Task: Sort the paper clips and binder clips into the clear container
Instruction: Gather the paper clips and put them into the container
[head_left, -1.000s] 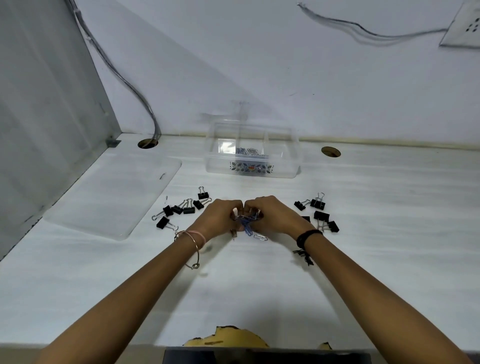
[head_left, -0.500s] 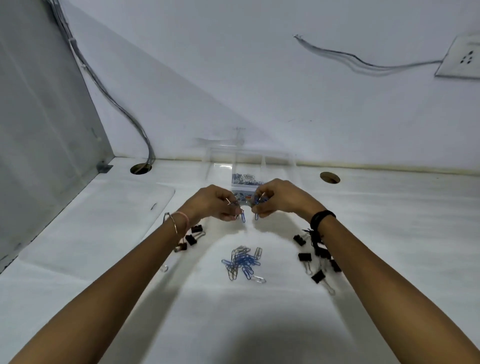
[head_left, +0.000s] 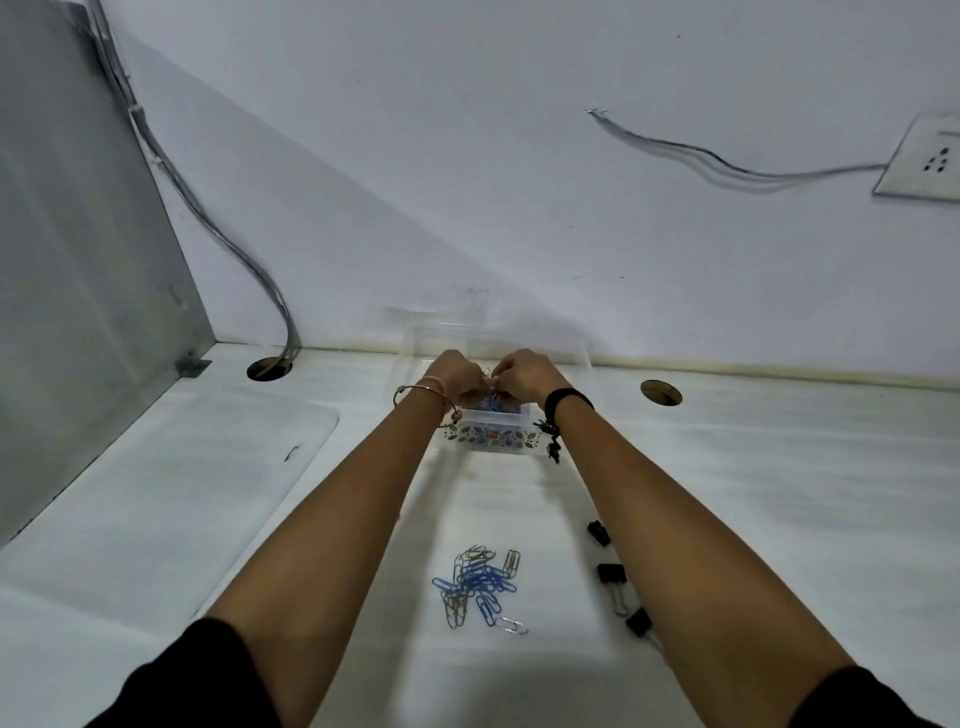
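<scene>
1. Container (head_left: 493, 434), clear, near wall on table (head_left: 753, 493).
2. Left hand (head_left: 457, 382) and right hand (head_left: 522, 376) above it, fingers curled, both pinching paper clips (head_left: 490, 387).
3. Paper clip pile (head_left: 478, 584) between forearms; binder clips (head_left: 610, 571) beside right forearm.

So the clear container (head_left: 493, 439) is thin see-through plastic, pretty glossy, with a printed flower band along its front wall. On the desk (head_left: 779, 493) the paper clips (head_left: 478, 582) are a mix: some blue with a smooth coating, some bare silvery wire that catches the light. The binder clips (head_left: 609, 573) look matt black with shiny wire handles. The desk itself is white with a faint grain and a soft sheen, and the lid (head_left: 156, 493) lying on it is cloudy, frosted-looking plastic. The side panel (head_left: 78, 260) is dull grey metal, and the wall (head_left: 467, 156) is flat matt paint.
</scene>
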